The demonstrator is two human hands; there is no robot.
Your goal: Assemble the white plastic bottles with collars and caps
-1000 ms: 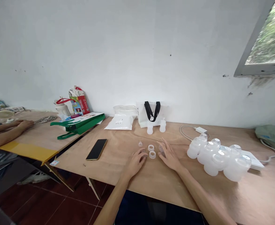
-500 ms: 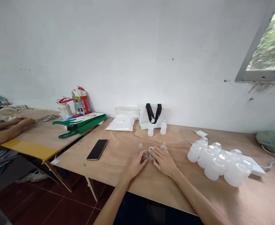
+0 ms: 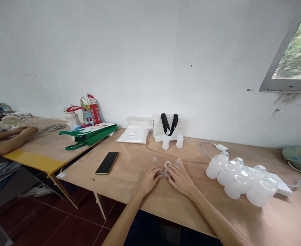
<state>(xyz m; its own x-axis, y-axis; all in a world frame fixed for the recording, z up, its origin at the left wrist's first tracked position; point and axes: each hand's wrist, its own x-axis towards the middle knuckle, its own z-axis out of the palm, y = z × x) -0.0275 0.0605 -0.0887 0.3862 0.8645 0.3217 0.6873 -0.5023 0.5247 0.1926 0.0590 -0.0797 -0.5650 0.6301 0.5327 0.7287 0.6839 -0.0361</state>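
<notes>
In the head view, the left hand (image 3: 149, 181) and right hand (image 3: 181, 180) meet mid-bench (image 3: 130, 174), fingers curled close around small clear plastic rings (image 3: 167, 164); whether they clamp them, I cannot tell. A careless nudge could likely send these light rings rolling off the near edge.

On the plywood table (image 3: 130, 181): smartphone (image 3: 107, 163) at left, plastic rings (image 3: 167, 164) at centre, plastic bottles (image 3: 238, 179) at right, tote bag (image 3: 168, 128) behind, two small bottles (image 3: 179, 140) before it.
</notes>
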